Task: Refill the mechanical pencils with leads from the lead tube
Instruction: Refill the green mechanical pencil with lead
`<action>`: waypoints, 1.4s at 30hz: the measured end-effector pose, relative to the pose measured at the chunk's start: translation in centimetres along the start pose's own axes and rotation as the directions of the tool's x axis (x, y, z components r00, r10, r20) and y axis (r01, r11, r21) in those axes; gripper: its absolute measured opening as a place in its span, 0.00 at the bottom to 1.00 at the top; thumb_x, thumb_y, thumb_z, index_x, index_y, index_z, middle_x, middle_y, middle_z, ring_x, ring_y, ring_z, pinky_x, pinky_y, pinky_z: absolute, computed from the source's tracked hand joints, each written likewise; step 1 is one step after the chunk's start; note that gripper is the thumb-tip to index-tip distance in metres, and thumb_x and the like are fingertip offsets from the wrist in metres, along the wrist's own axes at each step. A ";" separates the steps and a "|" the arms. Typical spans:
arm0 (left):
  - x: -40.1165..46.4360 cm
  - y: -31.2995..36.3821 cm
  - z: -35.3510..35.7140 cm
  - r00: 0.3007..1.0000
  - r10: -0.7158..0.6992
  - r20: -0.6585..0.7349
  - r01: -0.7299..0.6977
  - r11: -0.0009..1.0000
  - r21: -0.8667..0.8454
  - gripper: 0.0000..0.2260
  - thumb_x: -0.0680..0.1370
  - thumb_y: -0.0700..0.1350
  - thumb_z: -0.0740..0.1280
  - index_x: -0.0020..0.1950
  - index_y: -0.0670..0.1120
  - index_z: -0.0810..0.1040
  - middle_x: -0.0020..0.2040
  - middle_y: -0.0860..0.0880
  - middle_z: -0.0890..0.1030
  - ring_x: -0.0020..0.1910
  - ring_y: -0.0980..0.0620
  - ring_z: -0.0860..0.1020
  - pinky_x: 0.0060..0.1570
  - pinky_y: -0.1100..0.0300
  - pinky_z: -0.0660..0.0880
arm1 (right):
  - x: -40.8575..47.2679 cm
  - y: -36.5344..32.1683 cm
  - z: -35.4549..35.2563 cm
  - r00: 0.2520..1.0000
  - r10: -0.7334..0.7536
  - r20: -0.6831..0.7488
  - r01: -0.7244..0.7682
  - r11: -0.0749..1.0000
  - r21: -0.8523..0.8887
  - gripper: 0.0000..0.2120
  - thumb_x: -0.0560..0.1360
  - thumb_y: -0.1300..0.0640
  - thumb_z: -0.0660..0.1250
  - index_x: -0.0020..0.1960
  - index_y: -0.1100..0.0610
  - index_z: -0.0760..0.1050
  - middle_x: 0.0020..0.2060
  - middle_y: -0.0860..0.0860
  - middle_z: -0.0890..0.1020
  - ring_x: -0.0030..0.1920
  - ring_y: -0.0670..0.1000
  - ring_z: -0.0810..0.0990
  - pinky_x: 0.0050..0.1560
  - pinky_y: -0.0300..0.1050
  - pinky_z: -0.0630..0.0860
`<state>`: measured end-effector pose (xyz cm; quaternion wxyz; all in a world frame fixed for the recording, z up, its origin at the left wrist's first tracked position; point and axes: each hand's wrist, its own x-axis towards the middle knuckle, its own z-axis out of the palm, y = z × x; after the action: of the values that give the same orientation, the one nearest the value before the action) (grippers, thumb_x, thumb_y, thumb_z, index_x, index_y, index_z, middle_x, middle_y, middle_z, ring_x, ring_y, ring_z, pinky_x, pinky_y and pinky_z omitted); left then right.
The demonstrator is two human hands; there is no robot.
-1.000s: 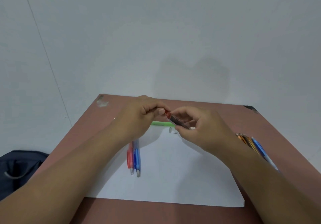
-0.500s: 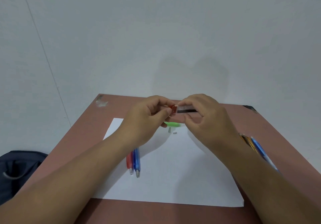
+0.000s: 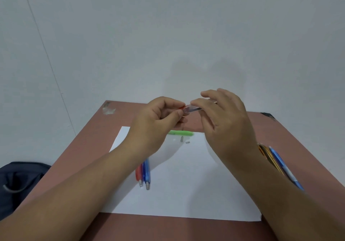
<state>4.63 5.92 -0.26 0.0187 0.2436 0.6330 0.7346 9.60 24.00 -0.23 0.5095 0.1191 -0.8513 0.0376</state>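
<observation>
Head view, and both hands are raised together above the far half of the table (image 3: pixel 115 128). The left hand (image 3: pixel 158 121) has its fingers curled in, thumb and forefinger pinching the red cap (image 3: pixel 182 107) at the end of the lead tube (image 3: pixel 192 108). The right hand (image 3: pixel 224 121) pinches the clear tube itself between thumb and forefinger, the other fingers loosely spread above it. The tube lies almost level between the two hands, dark leads showing inside; whether the cap is on or just off, I cannot tell from here. Below the hands a white sheet (image 3: pixel 186 184) covers the middle of the brown table. At its far edge lies a green pencil (image 3: pixel 182 133), partly hidden by the left hand, and just beside it, on the paper, sit two small grey pieces (image 3: pixel 182 139), close to each other but apart. Under the left forearm a red pencil (image 3: pixel 138 173) and a blue pencil (image 3: pixel 147 173) lie side by side, touching, tips towards the near edge. Off the sheet on the right, behind the right forearm, a bunch of pencils (image 3: pixel 276 160) rests on the bare table, orange ones and a blue one pressed together. The far left corner of the table is scuffed pale. On the floor to the left sits a dark bag (image 3: pixel 16 181), and a plain pale wall (image 3: pixel 168 35) rises behind
</observation>
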 end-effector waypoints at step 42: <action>0.1 0.0 -0.4 0.933 -0.316 0.174 0.343 0.926 -0.159 0.06 0.82 0.33 0.62 0.57 0.35 0.77 0.52 0.37 0.85 0.50 0.45 0.84 0.52 0.56 0.82 | -0.2 0.6 0.3 0.984 -0.084 0.159 0.061 0.988 0.140 0.29 0.73 0.73 0.70 0.70 0.53 0.75 0.61 0.53 0.77 0.46 0.56 0.82 0.32 0.50 0.80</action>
<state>4.36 5.60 -0.23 0.2106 0.1834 0.5901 0.7575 9.26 24.57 -0.49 0.4292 0.1869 -0.8811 0.0665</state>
